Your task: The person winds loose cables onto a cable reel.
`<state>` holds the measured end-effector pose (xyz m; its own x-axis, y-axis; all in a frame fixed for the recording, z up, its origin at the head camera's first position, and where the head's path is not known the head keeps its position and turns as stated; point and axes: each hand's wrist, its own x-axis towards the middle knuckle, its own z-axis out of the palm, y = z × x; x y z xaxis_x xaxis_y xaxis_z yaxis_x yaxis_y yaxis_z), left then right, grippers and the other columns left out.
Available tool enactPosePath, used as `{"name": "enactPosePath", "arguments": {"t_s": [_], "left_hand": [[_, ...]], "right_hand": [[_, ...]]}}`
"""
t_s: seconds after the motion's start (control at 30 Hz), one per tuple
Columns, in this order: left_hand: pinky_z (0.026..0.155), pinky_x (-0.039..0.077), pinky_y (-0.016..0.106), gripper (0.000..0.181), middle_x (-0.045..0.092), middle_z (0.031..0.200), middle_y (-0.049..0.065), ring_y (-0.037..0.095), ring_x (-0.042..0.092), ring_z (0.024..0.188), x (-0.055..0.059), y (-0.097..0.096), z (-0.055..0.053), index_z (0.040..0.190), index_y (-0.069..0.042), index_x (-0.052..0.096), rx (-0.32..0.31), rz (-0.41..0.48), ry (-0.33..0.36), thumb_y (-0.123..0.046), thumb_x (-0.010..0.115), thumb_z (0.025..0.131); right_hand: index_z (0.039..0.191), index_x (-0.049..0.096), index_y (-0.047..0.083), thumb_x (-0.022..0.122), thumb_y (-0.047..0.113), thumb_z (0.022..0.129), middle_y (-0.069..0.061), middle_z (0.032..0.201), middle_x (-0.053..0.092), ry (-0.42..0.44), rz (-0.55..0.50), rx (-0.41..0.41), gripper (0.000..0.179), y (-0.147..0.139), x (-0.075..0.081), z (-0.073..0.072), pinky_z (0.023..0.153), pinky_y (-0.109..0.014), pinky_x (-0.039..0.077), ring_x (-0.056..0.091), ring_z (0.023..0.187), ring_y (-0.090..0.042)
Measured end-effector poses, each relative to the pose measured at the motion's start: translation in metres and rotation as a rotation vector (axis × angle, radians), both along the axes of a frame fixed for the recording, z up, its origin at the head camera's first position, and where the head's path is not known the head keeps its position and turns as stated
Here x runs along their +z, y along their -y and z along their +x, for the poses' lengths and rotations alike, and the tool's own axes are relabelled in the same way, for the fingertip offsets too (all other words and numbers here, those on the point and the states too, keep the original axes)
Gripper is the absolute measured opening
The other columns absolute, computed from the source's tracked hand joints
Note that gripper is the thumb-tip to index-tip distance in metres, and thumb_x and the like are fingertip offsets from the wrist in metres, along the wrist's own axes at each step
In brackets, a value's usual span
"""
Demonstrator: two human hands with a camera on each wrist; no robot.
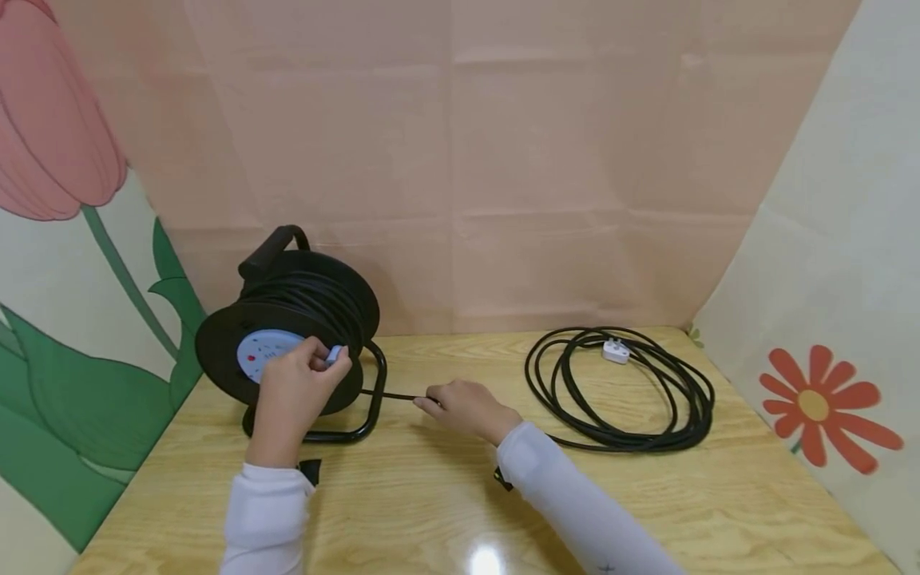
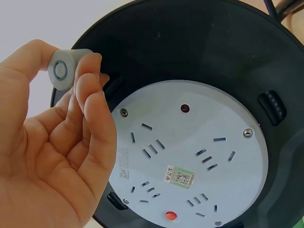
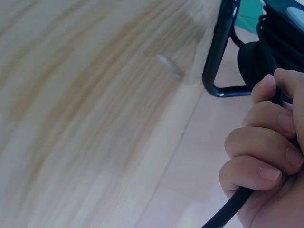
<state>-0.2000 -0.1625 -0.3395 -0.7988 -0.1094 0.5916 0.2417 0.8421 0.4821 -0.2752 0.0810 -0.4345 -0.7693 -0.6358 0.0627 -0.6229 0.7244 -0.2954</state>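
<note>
A black cable reel stands at the left of the table, black cord wound on its drum. Its blue-grey socket panel has slots, screws and a red button. My left hand pinches the reel's small grey crank knob between thumb and fingers. To the right of the reel, my right hand grips the black cable, its fingers curled round it. From that hand the cable runs left to the reel. On the right lies a loose coil of cable with a white plug.
The reel's black tubular frame rests on the wooden table, and its carrying handle sticks up at the back. A pink backdrop rises behind the table, with flower-printed sheets at both sides.
</note>
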Motion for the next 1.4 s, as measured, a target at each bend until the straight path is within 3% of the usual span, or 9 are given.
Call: {"name": "enactPosePath", "arguments": {"t_s": [0.23, 0.4, 0.57, 0.83, 1.0, 1.13, 1.27, 1.4], "left_hand": [[0.047, 0.045, 0.032, 0.029, 0.059, 0.062, 0.003, 0.013, 0.048, 0.051, -0.001, -0.002, 0.001, 0.071, -0.013, 0.059, -0.012, 0.013, 0.027, -0.037, 0.061, 0.086], [0.046, 0.043, 0.031, 0.029, 0.058, 0.061, 0.003, 0.013, 0.047, 0.05, -0.002, 0.0, 0.001, 0.071, -0.013, 0.058, -0.014, 0.005, 0.033, -0.037, 0.061, 0.086], [0.045, 0.043, 0.031, 0.027, 0.058, 0.062, 0.003, 0.014, 0.047, 0.051, -0.001, 0.003, 0.004, 0.071, -0.012, 0.059, 0.005, 0.003, 0.031, -0.036, 0.063, 0.085], [0.044, 0.044, 0.03, 0.029, 0.058, 0.06, 0.001, 0.012, 0.047, 0.049, -0.006, 0.004, 0.001, 0.07, -0.014, 0.058, -0.016, -0.005, 0.014, -0.038, 0.063, 0.084], [0.045, 0.044, 0.031, 0.029, 0.058, 0.061, 0.001, 0.013, 0.047, 0.049, -0.009, 0.003, 0.001, 0.07, -0.014, 0.058, -0.029, -0.01, 0.033, -0.039, 0.062, 0.084], [0.047, 0.044, 0.031, 0.027, 0.058, 0.061, 0.001, 0.013, 0.047, 0.05, -0.011, 0.002, 0.001, 0.07, -0.014, 0.057, -0.045, -0.015, 0.043, -0.036, 0.061, 0.085], [0.048, 0.044, 0.032, 0.026, 0.058, 0.06, 0.001, 0.013, 0.047, 0.05, -0.013, 0.002, -0.001, 0.069, -0.014, 0.057, -0.051, -0.015, 0.032, -0.034, 0.062, 0.084], [0.048, 0.045, 0.033, 0.026, 0.058, 0.06, 0.001, 0.012, 0.047, 0.049, -0.017, 0.004, -0.003, 0.068, -0.014, 0.057, -0.065, -0.029, 0.013, -0.033, 0.062, 0.084]], "right_hand": [[0.1, 0.065, 0.018, 0.03, 0.055, 0.098, 0.007, 0.082, 0.066, 0.064, -0.022, 0.037, 0.051, -0.042, -0.003, 0.006, 0.066, -0.034, 0.053, 0.055, 0.067, -0.001], [0.088, 0.062, 0.018, 0.03, 0.057, 0.097, 0.008, 0.064, 0.054, 0.103, -0.021, 0.027, 0.051, -0.078, -0.002, 0.014, 0.058, -0.031, 0.047, 0.048, 0.056, -0.004], [0.08, 0.058, 0.02, 0.029, 0.058, 0.096, 0.01, 0.058, 0.041, 0.057, 0.027, -0.011, 0.051, -0.104, -0.005, 0.02, 0.055, -0.028, 0.043, 0.042, 0.053, -0.004], [0.075, 0.056, 0.022, 0.032, 0.056, 0.096, 0.012, 0.056, 0.039, 0.05, 0.064, -0.065, 0.047, -0.145, -0.007, 0.031, 0.053, -0.029, 0.041, 0.04, 0.051, -0.004], [0.085, 0.062, 0.024, 0.033, 0.055, 0.096, 0.013, 0.061, 0.051, 0.041, 0.082, -0.094, 0.044, -0.178, -0.011, 0.033, 0.061, -0.035, 0.047, 0.049, 0.057, -0.004], [0.098, 0.067, 0.026, 0.037, 0.055, 0.095, 0.013, 0.077, 0.064, 0.007, 0.105, -0.139, 0.042, -0.207, -0.013, 0.033, 0.07, -0.044, 0.052, 0.058, 0.071, -0.005], [0.092, 0.066, 0.028, 0.041, 0.056, 0.094, 0.014, 0.077, 0.065, -0.069, 0.133, -0.184, 0.038, -0.23, -0.01, 0.031, 0.067, -0.045, 0.053, 0.059, 0.07, -0.006], [0.074, 0.057, 0.03, 0.042, 0.061, 0.091, 0.013, 0.058, 0.053, -0.111, 0.155, -0.218, 0.038, -0.247, -0.008, 0.027, 0.052, -0.035, 0.045, 0.049, 0.053, -0.006]]}}
